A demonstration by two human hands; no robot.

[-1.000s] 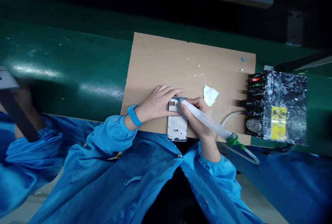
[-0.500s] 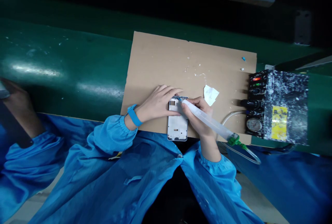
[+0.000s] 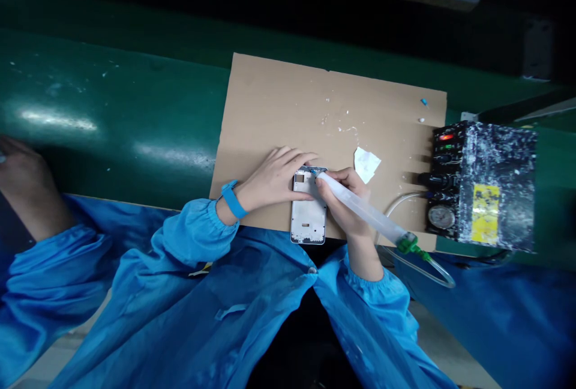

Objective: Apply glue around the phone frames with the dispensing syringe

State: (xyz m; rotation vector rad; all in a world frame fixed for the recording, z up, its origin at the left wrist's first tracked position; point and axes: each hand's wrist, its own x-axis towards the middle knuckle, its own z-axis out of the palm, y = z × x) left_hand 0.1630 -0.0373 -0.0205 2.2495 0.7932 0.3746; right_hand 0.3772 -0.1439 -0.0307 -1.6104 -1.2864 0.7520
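A silvery phone frame (image 3: 308, 221) lies at the front edge of the cardboard, its lower end jutting past the edge. My left hand (image 3: 279, 179) grips its upper part from the left, thumb across the face and fingers over the top edge. In my right hand (image 3: 344, 200) is a translucent dispensing syringe (image 3: 364, 210), tilted, with its blue tip at the top of the phone frame. Whether the tip touches the frame I cannot tell. A green cap and clear hose end the syringe's far side.
The cardboard sheet (image 3: 270, 113) bears white specks and a torn white paper scrap (image 3: 366, 164). On the right stands a paint-spotted black control box (image 3: 499, 179) with a gauge. Another person's hand (image 3: 27, 185) is at the far left.
The syringe tip has shifted slightly right along the top of the phone frame. My left hand keeps its place. The other person's hand at far left has moved a little, and the dark item near it has shifted.
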